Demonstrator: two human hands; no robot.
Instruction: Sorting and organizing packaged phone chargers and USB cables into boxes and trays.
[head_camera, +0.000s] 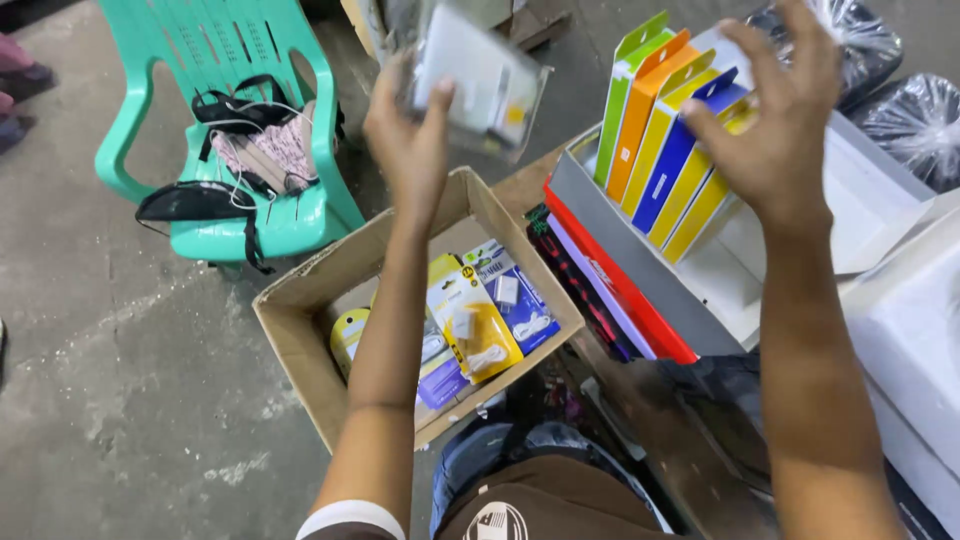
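My left hand (408, 135) is raised and grips a clear plastic blister pack (478, 75) with a white item inside, held above a cardboard box. My right hand (780, 125) is lifted with fingers spread and holds nothing; it hovers over a row of upright coloured packets (660, 130) in green, orange, yellow and blue. Those packets stand in a white tray-like carton (860, 190). The open cardboard box (300, 330) below my left arm holds several yellow and purple cable packs (478, 320).
A green plastic chair (215, 60) with black straps and cloth on its seat stands at the left on the concrete floor. Red and grey flat boxes (625, 290) lean beside the carton. Shiny wrapped bundles (915, 120) lie at the far right.
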